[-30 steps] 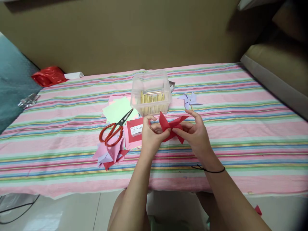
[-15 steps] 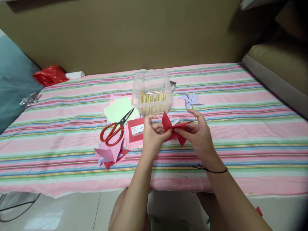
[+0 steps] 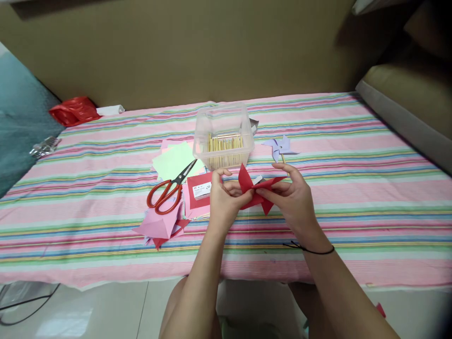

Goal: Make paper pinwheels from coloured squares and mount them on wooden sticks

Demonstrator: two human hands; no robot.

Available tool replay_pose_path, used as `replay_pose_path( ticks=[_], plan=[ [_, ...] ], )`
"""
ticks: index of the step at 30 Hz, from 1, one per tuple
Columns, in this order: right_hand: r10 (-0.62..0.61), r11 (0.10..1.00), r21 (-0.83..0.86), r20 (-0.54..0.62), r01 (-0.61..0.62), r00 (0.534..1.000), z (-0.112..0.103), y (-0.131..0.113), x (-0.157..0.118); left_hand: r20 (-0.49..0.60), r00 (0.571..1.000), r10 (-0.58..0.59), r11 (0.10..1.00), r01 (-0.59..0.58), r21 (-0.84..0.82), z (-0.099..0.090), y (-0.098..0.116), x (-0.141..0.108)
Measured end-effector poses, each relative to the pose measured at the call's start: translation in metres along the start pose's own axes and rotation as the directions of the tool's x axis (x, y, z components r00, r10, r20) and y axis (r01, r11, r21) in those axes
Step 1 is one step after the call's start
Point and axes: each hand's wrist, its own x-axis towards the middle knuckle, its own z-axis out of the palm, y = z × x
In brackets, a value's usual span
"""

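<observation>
A red paper pinwheel with pointed, folded blades is held in the air between both hands, above the striped cloth. My left hand pinches it near the centre from the left, thumb in front and fingers partly hidden behind. From the right, my right hand pinches it near the centre with its thumb, the index finger raised. A small grey-white piece shows just behind the red paper; I cannot make out what it is. Beyond my right hand lies a finished-looking lilac pinwheel on a stick.
A clear plastic box of thin wooden sticks stands behind the hands. Orange-handled scissors, a pale green paper stack, red paper with a small white packet and pink scraps lie left. A red bag sits far left.
The pink scrap at the left has settled flatter and spread a little to the left. My right index finger has shifted slightly; both hands keep their pinch on the red pinwheel.
</observation>
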Motion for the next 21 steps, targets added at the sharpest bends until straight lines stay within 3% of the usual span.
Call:
replay_pose_path(
  ticks=[7,12,21],
  plan=[
    [0.004,1.000,0.022,0.004,-0.004,1.000,0.0001,-0.0011,0.0010,-0.009,1.000,0.001,1.000,-0.001,-0.003,0.0016,0.0006,0.0001],
    [0.068,0.993,0.092,0.057,-0.073,0.996,-0.0007,0.0005,0.0019,-0.042,0.999,-0.006,1.000,0.006,-0.010,0.0014,0.0003,0.0016],
    [0.166,0.979,0.112,0.051,-0.170,0.985,-0.0025,0.0040,0.0039,-0.024,0.996,-0.086,0.996,0.086,-0.017,0.0013,0.0039,0.0002]
  ],
)
